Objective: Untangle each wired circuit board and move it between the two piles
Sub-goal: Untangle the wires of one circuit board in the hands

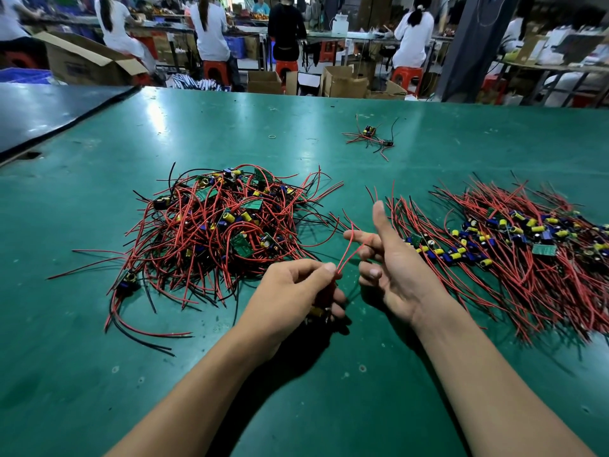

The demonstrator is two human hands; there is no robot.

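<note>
Pinching the red wires (345, 257) of one circuit board (318, 312) between thumb and fingertips, the left hand (293, 291) keeps the board itself tucked low under its curled fingers, just above the green table (296, 127) and between the two heaps; only a yellow capacitor and a dark edge of it show. The right hand (400, 272) is closed on nothing: thumb raised, palm turned inward, its index finger (357, 237) stretched out with the leads lying across it, seemingly ready to comb them straight. The board looks very light and rigid, with tall soldered parts that could bend or snap if squeezed, so the safer hold is by the board's edges or, as now, on the leads close to where they leave it. The leads are thin, limp and a little springy; they will likely snag on neighbours, so sliding along them should serve better than yanking. The tangled pile (214, 225) lies to the left and the combed pile (510, 252) to the right, both near the hands
</note>
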